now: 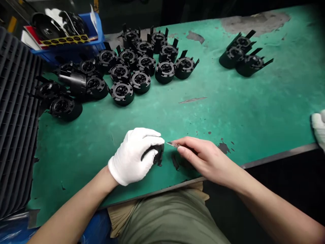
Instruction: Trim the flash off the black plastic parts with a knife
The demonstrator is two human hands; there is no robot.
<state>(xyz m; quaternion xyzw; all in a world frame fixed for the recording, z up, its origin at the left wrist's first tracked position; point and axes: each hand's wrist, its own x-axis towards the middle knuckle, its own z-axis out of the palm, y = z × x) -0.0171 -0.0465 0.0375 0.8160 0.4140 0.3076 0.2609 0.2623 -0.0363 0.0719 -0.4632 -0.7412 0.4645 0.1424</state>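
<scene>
My left hand (135, 154), in a white glove, is wrapped round a black plastic part (159, 154) near the table's front edge. Most of that part is hidden under the palm and fingers; only its right side shows. Just to its right, my bare right hand (196, 152) pinches a slim craft knife (172, 144). The pale tip points left at the part, with a small gap between them. Most of the knife's handle is covered by my fingers.
Several black cylindrical housings (122, 93) are grouped at the back left of the green table (162, 115). A smaller cluster of housings (250, 64) stands back right. A blue bin (63, 56) and ribbed dark trays (17, 125) border the left. A white glove (319, 127) shows at the right edge.
</scene>
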